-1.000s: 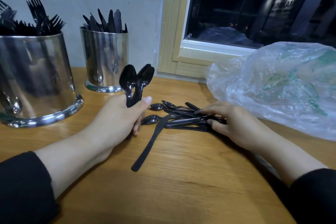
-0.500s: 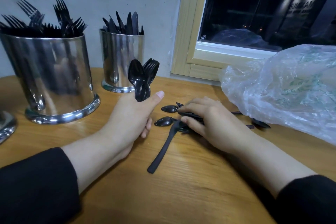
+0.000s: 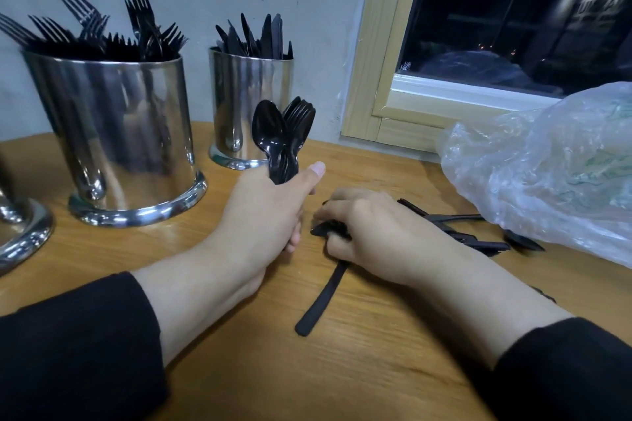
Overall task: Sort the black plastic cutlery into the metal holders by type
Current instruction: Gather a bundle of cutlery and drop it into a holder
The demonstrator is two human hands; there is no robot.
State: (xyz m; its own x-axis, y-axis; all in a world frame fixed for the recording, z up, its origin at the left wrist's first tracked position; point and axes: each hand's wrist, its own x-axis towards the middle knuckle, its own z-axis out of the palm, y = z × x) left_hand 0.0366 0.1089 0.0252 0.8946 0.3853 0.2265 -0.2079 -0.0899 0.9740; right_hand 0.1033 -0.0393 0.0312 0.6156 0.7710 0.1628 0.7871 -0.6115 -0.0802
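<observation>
My left hand [image 3: 263,215] grips a bunch of black plastic spoons [image 3: 280,137] upright, bowls up, near the table's middle. Just to its right, my right hand [image 3: 379,232] lies over a loose pile of black cutlery [image 3: 472,236] on the wooden table [image 3: 342,369], fingers curled round some pieces. A long black handle [image 3: 321,301] sticks out from under that hand toward me. A large metal holder [image 3: 119,147] full of forks stands at the back left. A smaller metal holder [image 3: 246,106] with knives stands behind the spoons.
A crumpled clear plastic bag [image 3: 554,174] lies at the right, covering part of the cutlery pile. The rim of a third metal holder [image 3: 20,236] shows at the far left edge. A wooden window frame [image 3: 376,79] and grey wall close off the back.
My right hand has slid left along the pile toward my left hand, covering the spoon bowls that lay exposed. My left hand keeps its bunch of spoons upright. The view has shifted left.
</observation>
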